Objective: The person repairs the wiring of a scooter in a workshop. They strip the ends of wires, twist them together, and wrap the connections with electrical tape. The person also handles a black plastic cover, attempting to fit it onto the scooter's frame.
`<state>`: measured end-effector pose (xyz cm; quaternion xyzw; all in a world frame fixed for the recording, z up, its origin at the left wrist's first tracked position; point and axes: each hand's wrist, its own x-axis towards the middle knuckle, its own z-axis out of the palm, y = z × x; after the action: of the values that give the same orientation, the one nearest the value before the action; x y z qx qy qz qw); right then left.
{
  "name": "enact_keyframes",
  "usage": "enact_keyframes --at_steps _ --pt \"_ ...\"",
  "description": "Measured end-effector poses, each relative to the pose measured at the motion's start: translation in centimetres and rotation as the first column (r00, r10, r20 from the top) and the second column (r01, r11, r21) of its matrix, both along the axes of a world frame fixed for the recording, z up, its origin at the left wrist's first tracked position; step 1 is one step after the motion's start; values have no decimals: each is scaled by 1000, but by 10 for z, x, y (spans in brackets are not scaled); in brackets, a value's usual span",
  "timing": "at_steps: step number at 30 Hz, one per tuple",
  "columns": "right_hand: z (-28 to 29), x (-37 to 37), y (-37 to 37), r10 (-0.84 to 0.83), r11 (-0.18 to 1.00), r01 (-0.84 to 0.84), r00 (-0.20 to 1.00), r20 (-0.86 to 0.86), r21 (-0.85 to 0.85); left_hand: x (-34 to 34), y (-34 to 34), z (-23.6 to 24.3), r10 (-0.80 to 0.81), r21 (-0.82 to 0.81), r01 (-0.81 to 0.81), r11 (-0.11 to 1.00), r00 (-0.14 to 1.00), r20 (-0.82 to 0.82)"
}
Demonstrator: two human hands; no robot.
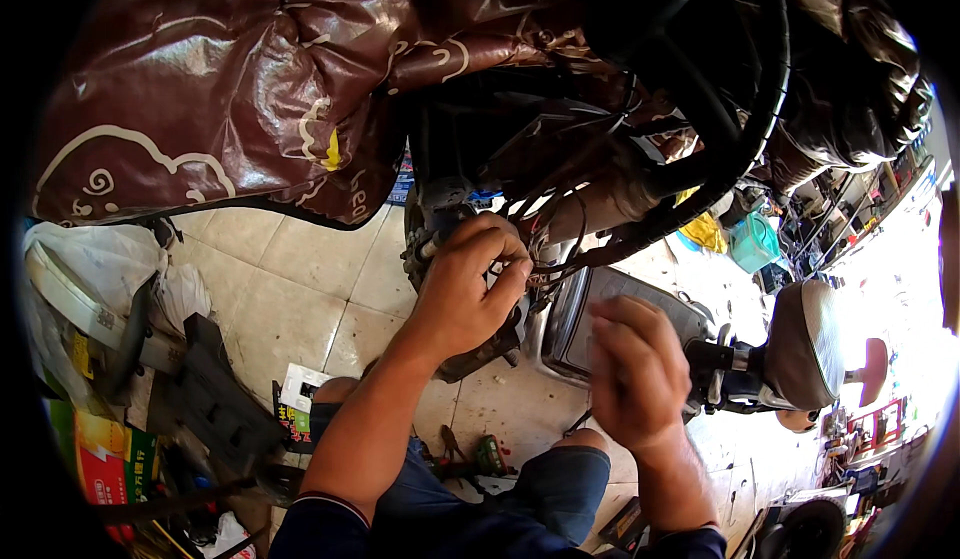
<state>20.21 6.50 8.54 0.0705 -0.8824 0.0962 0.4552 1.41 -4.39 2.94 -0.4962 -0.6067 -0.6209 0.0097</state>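
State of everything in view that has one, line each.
Left hand: fingers curled at the wires, grip unclear
Right hand: blurred, fingers bent, apart from wires
Wires: exposed, bunched
Harness: curved
Brown cover: creased, draped
White bag: crumpled

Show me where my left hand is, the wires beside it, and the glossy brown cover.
Left hand (pixel 466 291): head view, back of the hand.
Wires (pixel 538 223): head view, on the bundle above the fingertips.
Glossy brown cover (pixel 235 84): head view, on its broad panel.
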Motion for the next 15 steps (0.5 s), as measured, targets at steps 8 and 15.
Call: enact_keyframes --at_steps 8,15 --pt "38 -44 -7 -400 899 274 833 383 342 8 6 2 -24 36 17 999 976 217" --pt "35 -53 -9 -513 842 329 735 444 428 0 22 -7 -176 150 131 980 924 339"
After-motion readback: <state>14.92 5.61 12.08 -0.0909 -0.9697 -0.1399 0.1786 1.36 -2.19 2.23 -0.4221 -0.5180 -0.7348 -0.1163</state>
